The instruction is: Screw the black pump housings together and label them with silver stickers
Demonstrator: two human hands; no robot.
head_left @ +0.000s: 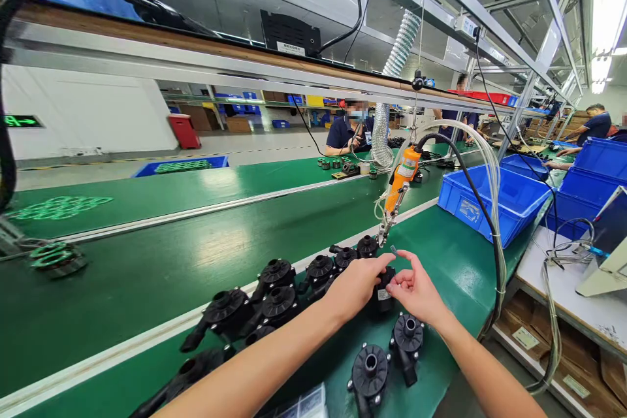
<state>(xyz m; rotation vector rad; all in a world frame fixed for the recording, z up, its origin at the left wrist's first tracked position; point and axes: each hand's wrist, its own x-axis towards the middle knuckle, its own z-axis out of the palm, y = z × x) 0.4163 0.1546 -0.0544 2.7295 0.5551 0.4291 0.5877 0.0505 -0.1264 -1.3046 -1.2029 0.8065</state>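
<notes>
My left hand (356,284) reaches over a black pump (385,300) with a white label, its fingers curled at the pump's top and partly hidden. Against the pump's right side are the thumb and bent fingers of my right hand (415,286). A small clear greyish piece (393,250) shows at the tip of my raised right index finger, close to the left fingertips; which hand bears it is unclear. Above hangs an orange electric screwdriver (402,176), its tip just behind my hands. Two more pumps, a nearer one (369,372) and another (407,334), lie in front.
Several black pumps (278,300) line the bench's left side, beside a white rail (196,317). A blue bin (494,199) stands at right, near hanging hoses (496,209). Green rings (63,207) lie far left. A co-worker (350,130) sits across the bench. A clear plastic box (306,403) is at the bottom edge.
</notes>
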